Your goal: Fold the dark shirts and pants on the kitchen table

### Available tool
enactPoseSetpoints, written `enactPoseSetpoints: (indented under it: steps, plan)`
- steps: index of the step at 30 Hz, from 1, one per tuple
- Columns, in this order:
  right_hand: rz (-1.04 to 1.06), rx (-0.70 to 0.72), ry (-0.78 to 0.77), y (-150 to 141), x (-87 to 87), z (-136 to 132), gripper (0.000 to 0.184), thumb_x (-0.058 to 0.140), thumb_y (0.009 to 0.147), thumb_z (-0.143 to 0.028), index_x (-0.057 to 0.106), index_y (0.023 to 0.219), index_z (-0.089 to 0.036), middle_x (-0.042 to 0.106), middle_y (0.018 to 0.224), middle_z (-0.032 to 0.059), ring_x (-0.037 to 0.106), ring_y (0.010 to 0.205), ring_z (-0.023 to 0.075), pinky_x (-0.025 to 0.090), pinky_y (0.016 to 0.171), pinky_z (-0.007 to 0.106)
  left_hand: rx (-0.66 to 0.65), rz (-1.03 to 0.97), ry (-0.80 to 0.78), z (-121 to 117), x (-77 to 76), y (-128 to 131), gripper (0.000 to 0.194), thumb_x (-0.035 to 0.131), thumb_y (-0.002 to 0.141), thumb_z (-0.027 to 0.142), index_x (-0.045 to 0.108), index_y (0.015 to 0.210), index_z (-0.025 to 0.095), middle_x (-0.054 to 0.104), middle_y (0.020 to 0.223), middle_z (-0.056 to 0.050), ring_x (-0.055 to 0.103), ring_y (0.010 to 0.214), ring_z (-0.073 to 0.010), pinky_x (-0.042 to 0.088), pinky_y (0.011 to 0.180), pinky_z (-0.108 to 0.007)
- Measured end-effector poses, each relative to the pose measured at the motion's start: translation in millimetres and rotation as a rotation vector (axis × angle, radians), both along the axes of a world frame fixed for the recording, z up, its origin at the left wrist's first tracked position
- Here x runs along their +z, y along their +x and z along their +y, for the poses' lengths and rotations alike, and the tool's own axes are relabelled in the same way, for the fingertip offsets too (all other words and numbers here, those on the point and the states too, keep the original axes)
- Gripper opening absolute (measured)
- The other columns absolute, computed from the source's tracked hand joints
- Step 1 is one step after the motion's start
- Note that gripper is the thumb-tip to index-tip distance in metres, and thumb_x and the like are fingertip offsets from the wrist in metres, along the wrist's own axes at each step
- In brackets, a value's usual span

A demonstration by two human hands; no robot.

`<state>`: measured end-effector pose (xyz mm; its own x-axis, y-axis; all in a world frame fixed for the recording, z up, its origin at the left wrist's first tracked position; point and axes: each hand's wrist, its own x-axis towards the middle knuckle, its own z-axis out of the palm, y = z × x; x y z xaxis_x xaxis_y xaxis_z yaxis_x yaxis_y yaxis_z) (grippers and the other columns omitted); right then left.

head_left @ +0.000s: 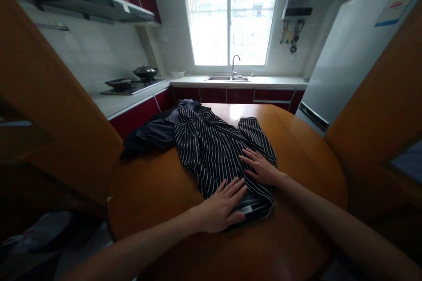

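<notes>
A black shirt with white stripes (214,140) lies spread and somewhat wrinkled on a round wooden table (148,189). One sleeve folds out to the far right. My left hand (220,206) rests flat on the lower left part of the shirt, fingers stretched out. Over on its right side, my right hand (260,167) lies palm down with the fingers spread. The shirt's hem opens toward me, and a pale label shows inside it. Neither hand grips the cloth.
Dark clothes (154,134) are heaped at the table's far left edge, touching the shirt. Beyond stand a counter with a sink (219,78), a stove (132,88) with a lidded pan (145,71), and a fridge (349,48) at right. Wooden panels flank the table.
</notes>
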<state>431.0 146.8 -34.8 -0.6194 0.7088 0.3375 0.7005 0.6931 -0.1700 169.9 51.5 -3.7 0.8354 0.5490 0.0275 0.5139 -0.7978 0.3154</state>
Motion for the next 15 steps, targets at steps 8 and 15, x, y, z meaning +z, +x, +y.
enactPoseSetpoints:
  steps: [8,15]
  plan:
    - [-0.055,-0.202,0.032,11,-0.3,-12,0.032,0.054,0.091,-0.023,0.06,0.122,-0.021,0.06,0.123,0.0129,0.052,0.115,0.0303,0.045,0.1,0.046,0.622,-0.031,0.259,129,9.3,-51,0.041,0.047,0.099,0.036,0.06,0.134,0.017,0.05,0.15,-0.015,0.037,0.144,-0.0318,0.024,0.119,-0.055]
    - [-0.156,-0.257,-0.046,22,14.1,-56,0.022,0.056,0.077,-0.009,0.059,0.092,-0.024,0.064,0.099,0.0099,0.058,0.097,0.0281,0.048,0.082,0.037,0.663,0.117,0.125,139,-27.1,-76,0.056,0.039,0.1,0.049,0.043,0.151,0.025,0.033,0.161,-0.011,0.023,0.15,-0.0376,0.019,0.116,-0.065]
